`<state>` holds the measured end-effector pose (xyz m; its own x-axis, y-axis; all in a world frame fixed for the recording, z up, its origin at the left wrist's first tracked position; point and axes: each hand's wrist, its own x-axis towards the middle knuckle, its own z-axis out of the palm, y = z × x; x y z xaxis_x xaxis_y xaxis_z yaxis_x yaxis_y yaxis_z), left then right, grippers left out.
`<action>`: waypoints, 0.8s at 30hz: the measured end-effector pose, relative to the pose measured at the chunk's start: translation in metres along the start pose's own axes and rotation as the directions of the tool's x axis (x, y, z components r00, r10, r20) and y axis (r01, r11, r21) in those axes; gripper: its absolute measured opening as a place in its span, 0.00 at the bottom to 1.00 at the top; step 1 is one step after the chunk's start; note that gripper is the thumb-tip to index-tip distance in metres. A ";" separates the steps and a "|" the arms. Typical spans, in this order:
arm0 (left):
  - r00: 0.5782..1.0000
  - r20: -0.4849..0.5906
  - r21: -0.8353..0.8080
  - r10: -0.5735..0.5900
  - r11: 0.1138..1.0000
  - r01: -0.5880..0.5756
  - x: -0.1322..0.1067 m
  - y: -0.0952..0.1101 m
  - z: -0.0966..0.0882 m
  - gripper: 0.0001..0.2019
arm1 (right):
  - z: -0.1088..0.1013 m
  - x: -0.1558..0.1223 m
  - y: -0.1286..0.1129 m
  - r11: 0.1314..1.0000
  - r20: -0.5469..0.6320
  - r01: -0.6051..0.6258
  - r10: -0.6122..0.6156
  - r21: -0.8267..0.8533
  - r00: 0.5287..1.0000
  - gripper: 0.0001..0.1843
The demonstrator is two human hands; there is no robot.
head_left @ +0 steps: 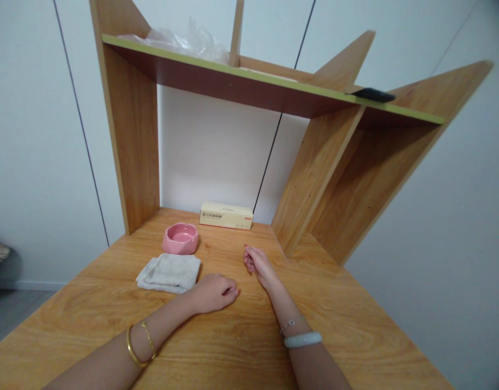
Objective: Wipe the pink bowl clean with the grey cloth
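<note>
— What's over on the far side of her left hand (215,292)?

— A folded grey-white cloth (170,272), lying flat on the table (355,325) just beside that hand, off its outer side and a little ahead of the knuckles. I can't tell whether the fingers touch its edge. Beyond the cloth, farther from her, sits a pink dish (180,238), right up against the cloth's far edge.

— And the left hand itself?

— Palm down on the wood, fingers tucked under into a loose fist, gripping nothing. There's a gold bangle (136,346) on that wrist.

— What lies between the 2 hands?

— Bare table. They're close together but not touching. Straight ahead of the gap, well past both hands, a long cream box (226,215) rests at the back of the table by the wall.

— The right hand (258,265)?

— Resting on its edge, a bit farther forward than the left, fingers half bent and loose, with nothing in it. That forearm carries 2 bands: a thin chain bracelet (290,323) and, nearer the elbow, a pale green bangle (302,339).

— Anything higher up?

— A shelf (249,76) well above both hands. Crumpled clear plastic (184,40) sits on it above the left hand, and a flat black thing (373,95) pokes over its edge out beyond the right.
</note>
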<state>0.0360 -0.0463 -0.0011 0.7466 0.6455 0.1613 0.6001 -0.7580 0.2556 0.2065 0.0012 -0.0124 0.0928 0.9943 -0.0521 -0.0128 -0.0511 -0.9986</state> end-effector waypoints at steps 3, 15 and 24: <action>1.000 -0.007 0.014 0.009 1.000 -0.009 -0.001 0.000 0.001 0.17 | 0.001 -0.001 -0.001 1.000 0.003 -0.005 0.005 0.012 1.000 0.18; 1.000 0.012 -0.158 -0.013 0.987 0.015 0.000 -0.002 -0.004 0.16 | 0.001 -0.001 -0.002 1.000 0.004 -0.024 0.024 0.016 1.000 0.17; 0.999 0.003 -0.034 0.046 0.998 -0.046 -0.001 -0.001 -0.004 0.15 | 0.002 0.000 -0.001 0.999 0.009 -0.004 0.004 -0.038 1.000 0.18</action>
<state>0.0335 -0.0460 0.0018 0.7740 0.6098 0.1704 0.5551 -0.7830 0.2806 0.2043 0.0013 -0.0115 0.0840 0.9949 -0.0561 0.0243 -0.0583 -0.9980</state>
